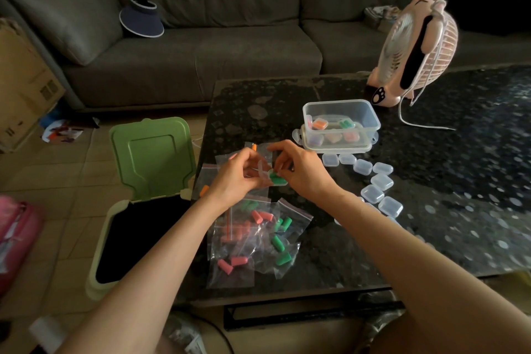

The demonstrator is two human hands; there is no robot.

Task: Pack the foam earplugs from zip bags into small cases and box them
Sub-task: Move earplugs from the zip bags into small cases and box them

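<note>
- Grey-brown fabric is seen on the sofa (218, 46) behind the table, with a dark visor cap (142, 18) lying on its seat.
- Dark speckled stone forms the table (431, 181), on which all the task's things are laid.
- A bin with a raised green lid (152, 158) is placed on the floor just beside the table's left edge.
- A pink fan (413, 46) is stood at the table's far side.
- A clear box (370, 118), near the fan, is stacked on a shallower clear container; filled cases are seen in both.
- Zip bags (253, 238) of pink, orange and green earplugs are heaped near the table's front edge, below the hands.
- Empty cases (379, 181) are strung in a curved line to the right of the hands.
- The left hand (238, 178) and right hand (304, 172) are brought together above the bags, fingers curled narrowly.
- A small case (277, 180), lid open, is pinched between both hands, with green earplugs (278, 179) lying inside it.
</note>
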